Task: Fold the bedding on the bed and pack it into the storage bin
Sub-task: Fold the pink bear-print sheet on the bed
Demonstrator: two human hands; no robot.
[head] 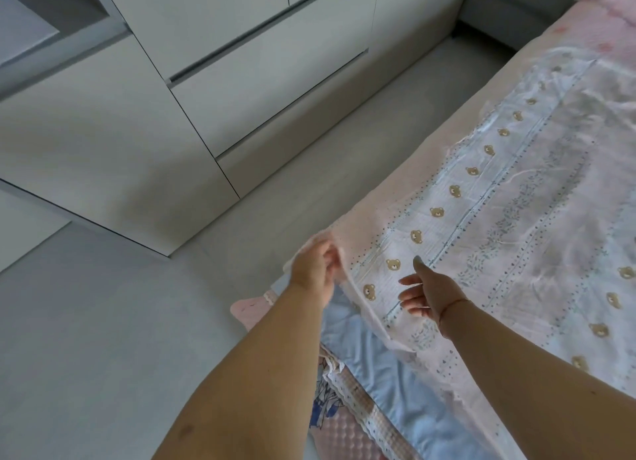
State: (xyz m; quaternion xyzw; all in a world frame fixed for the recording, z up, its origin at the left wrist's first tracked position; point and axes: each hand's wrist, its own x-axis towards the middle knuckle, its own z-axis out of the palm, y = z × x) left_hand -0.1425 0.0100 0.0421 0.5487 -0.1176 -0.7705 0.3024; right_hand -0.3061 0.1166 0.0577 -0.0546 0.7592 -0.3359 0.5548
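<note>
- The person's left hand grips the near corner of a thin sheet, fingers curled round the pale pink edge and lifting it a little off the bed.
- The right hand hovers just above the sheet, beside the left hand, with fingers spread and relaxed, holding nothing; whether it touches the cloth I cannot tell.
- A thin band shows around the right wrist.
- The sheet lies spread flat along the bed, white with rows of small brown bear faces, dotted lines and leafy stripes, and with a pink border along the side nearest the floor.
- Beneath the lifted corner, at the near end of the bed, lies other bedding: a light blue piece and a pink checked piece with a lace trim.
- A pink corner of fabric pokes out over the floor just below the left forearm.
- Across the strip of grey floor stands a white wardrobe with flat doors and drawer fronts.
- No storage bin is in view.
</note>
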